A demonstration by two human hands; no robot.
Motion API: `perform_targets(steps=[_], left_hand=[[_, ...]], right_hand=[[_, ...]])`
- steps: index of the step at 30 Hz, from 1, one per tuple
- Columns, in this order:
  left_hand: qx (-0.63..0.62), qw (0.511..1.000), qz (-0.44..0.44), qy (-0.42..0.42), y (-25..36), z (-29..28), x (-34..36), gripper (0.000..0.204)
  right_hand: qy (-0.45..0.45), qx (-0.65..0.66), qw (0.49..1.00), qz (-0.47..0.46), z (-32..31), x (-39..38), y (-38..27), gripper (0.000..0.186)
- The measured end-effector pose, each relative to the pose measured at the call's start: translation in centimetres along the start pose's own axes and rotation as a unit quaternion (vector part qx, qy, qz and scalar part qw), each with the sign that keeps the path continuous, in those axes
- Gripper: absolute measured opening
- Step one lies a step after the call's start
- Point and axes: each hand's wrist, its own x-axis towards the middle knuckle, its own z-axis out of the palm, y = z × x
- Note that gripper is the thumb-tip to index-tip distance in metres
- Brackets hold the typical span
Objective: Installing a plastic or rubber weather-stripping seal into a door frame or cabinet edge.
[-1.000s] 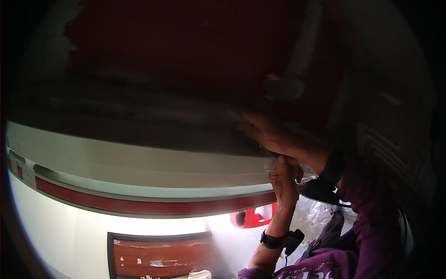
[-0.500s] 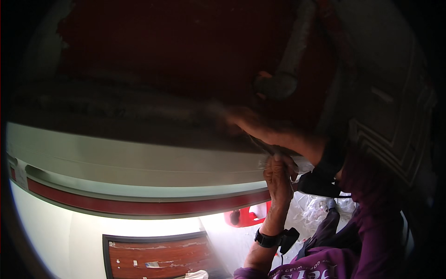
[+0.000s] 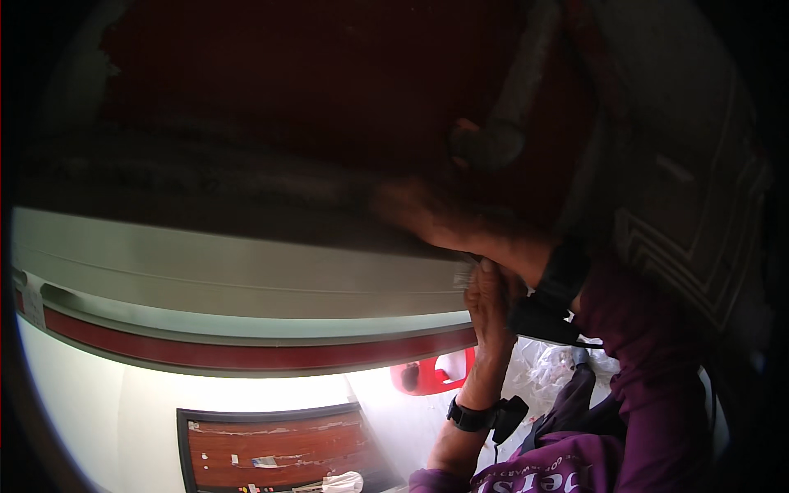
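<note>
My left hand [image 3: 491, 308] is raised at the lower side of a long pale panel [image 3: 246, 267], its fingers curled closed. A small pale, frayed-looking bit [image 3: 463, 278] sticks out beside the fingers; what the hand holds is too unclear to name. My right hand [image 3: 403, 205] reaches past it into the dark recess behind the panel, close to a grey lengthwise ledge [image 3: 271, 187]. Shadow and blur hide its fingertips. The right forearm crosses just above the left hand and partly covers it.
A pale pipe elbow [image 3: 493, 144] stands out against a dark red surface [image 3: 329, 74]. Below the panel runs a red strip [image 3: 246, 357]. Lower down are a brown framed board [image 3: 279, 448], a red plastic object [image 3: 431, 374] and crumpled clear plastic [image 3: 546, 366].
My right forearm and wristband have shifted slightly left and down, nearer the left hand. The thin dark line between the hands no longer shows clearly. The left hand stays nearly in place.
</note>
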Motion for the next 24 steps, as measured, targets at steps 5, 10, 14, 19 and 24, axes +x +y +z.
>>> perform_targets(steps=[5,10,14,19,24], left_hand=[[-0.096,0.994,-0.042,0.043,-0.7,-0.3,-0.1,0.034],[0.044,0.995,0.06,0.069,-1.0,-0.1,-0.2,0.033],[-0.014,0.998,0.063,0.023,-0.9,-1.4,0.4,0.03],[0.13,0.982,0.136,-0.007,-2.0,-0.9,-0.3,0.028],[-0.119,0.992,-0.006,-0.031,-1.6,-1.3,-0.8,0.029]], right_hand=[[-0.013,-0.04,0.999,0.031,0.3,0.1,0.1,0.024],[0.101,0.012,0.99,0.102,1.1,-0.5,1.0,0.024],[0.109,-0.008,0.987,0.114,0.5,-0.3,0.5,0.025],[0.069,-0.147,0.978,0.129,0.0,-1.9,2.3,0.013],[0.069,0.001,0.986,0.15,-0.9,-4.0,3.2,0.017]])
